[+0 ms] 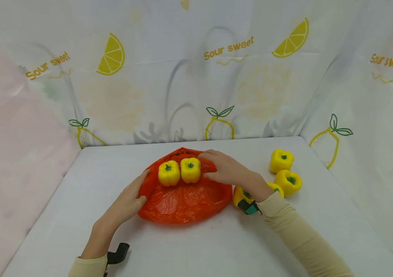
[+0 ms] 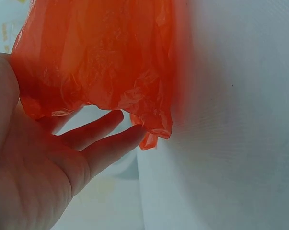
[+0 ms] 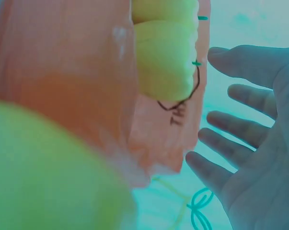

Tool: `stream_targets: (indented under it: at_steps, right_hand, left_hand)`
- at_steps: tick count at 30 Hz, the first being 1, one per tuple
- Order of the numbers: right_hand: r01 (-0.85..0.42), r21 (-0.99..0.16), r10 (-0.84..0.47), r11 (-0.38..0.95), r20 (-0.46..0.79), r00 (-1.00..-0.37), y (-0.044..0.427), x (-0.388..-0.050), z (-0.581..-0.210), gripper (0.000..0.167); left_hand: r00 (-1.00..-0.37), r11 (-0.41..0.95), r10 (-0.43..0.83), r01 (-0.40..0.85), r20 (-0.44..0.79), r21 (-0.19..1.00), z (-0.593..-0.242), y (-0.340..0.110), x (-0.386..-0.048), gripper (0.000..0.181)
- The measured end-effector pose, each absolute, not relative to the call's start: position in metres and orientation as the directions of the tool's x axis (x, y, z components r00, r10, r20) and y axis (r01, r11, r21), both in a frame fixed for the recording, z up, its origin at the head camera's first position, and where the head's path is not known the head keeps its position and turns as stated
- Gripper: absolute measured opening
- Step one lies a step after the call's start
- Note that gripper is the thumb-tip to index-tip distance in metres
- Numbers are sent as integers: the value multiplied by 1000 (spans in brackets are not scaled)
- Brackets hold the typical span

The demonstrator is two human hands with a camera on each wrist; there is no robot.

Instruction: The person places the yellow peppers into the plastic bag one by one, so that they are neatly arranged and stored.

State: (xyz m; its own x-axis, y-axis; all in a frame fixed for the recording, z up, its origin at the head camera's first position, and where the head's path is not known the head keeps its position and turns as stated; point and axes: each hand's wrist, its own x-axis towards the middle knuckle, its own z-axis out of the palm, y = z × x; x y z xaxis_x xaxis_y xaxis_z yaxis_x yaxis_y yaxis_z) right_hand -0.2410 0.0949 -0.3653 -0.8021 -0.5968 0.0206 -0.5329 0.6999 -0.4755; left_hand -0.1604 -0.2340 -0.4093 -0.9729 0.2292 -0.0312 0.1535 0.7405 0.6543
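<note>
A red plastic bag (image 1: 182, 204) lies on the white table with its mouth spread. Two yellow bell peppers (image 1: 169, 173) sit side by side at the mouth. My left hand (image 1: 127, 202) holds the bag's left side; in the left wrist view its thumb is at the edge of the film and some fingers reach behind. Above the right part of the bag is my right hand (image 1: 229, 169), near the right-hand pepper (image 1: 190, 170). The right wrist view shows that hand (image 3: 254, 129) with fingers spread and nothing in them, apart from the bag.
Several more yellow bell peppers (image 1: 288, 182) lie right of the bag, partly hidden by my right forearm. The white table (image 1: 189, 254) meets a lemon-printed cloth (image 1: 168, 96) at its back edge. Similar cloth hangs on both sides.
</note>
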Motion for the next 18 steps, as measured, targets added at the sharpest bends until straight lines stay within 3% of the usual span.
stream_targets:
  at_steps: [18]
  right_hand:
    - [-443,-415,-547,795,-173,-819,148,-214,-344,63]
  left_hand:
    - [-969,734,245,173,-18,657,-411,-232,-160,79]
